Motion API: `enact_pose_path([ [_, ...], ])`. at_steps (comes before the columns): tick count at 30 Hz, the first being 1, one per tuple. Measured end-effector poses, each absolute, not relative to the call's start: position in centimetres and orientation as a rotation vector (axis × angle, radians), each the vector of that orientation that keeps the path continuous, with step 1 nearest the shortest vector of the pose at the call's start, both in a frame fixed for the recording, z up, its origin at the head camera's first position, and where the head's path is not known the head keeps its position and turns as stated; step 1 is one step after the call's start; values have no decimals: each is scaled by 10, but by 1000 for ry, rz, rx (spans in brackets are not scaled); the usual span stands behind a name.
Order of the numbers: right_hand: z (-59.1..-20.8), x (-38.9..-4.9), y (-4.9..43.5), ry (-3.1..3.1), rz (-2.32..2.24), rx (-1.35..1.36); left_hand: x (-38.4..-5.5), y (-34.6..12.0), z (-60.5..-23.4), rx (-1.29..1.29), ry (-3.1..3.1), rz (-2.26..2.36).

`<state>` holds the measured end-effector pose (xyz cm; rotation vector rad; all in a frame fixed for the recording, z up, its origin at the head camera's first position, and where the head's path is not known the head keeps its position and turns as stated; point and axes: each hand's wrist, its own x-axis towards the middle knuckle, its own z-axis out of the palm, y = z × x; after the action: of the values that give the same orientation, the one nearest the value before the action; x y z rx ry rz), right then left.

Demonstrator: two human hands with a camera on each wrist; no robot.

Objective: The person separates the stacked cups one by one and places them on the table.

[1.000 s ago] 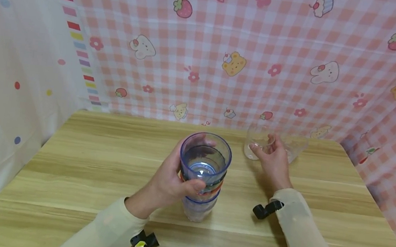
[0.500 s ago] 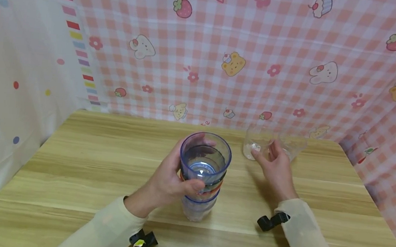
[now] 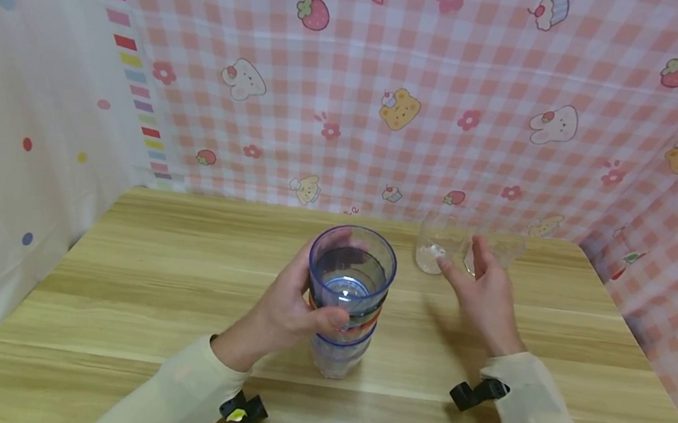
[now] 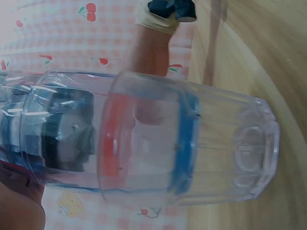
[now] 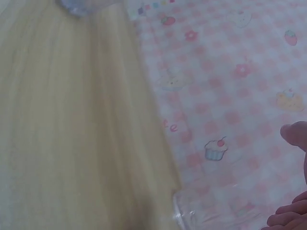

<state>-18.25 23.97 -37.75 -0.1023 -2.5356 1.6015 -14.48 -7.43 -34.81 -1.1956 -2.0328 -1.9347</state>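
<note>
Fingers (image 3: 480,255) parted, the right hand (image 3: 485,296) has drawn back from two clear tumblers (image 3: 431,257) at the rear of the table (image 3: 183,278), apparently released; the left hand (image 3: 287,306) grips the tumbler stack (image 3: 357,303), mid-table.

Transparent cup stack (image 3: 360,305), upright, blue top rim, red band lower; left clear cup (image 3: 430,257) and right clear cup (image 3: 507,246) behind-right of stack.

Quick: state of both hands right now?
Left hand: closed around the stack of cups.
Right hand: open, holding nothing, near the clear cups.
</note>
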Motion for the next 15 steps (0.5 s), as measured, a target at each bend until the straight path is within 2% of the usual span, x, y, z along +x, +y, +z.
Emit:
enact_pose_path([
  [15, -351, -162, 221, -2422, 1649, 174, -145, -79, -358, -1183, -2144, -1891],
])
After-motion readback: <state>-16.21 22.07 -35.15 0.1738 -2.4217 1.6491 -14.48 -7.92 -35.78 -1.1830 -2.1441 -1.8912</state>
